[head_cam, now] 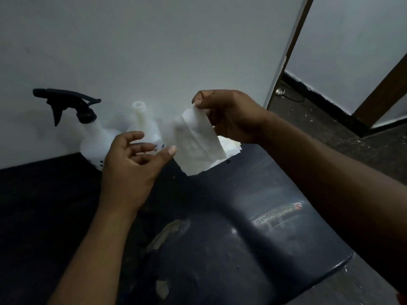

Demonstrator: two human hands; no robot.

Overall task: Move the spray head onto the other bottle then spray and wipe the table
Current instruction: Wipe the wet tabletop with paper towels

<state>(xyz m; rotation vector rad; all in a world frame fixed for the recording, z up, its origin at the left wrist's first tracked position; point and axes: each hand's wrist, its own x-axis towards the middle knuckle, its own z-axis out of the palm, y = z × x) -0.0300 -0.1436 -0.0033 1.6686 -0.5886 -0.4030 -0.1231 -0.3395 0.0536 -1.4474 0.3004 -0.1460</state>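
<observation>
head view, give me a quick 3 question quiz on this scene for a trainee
1. True or false: the black spray head sits on the left bottle.
2. Which hand pinches the white tissue? A) left B) right
3. Fill in: the capless bottle stands to the ____ of the one with the sprayer.

Key: 1 true; 2 B, the right hand grips it while the left hand is open; 3 right.
</observation>
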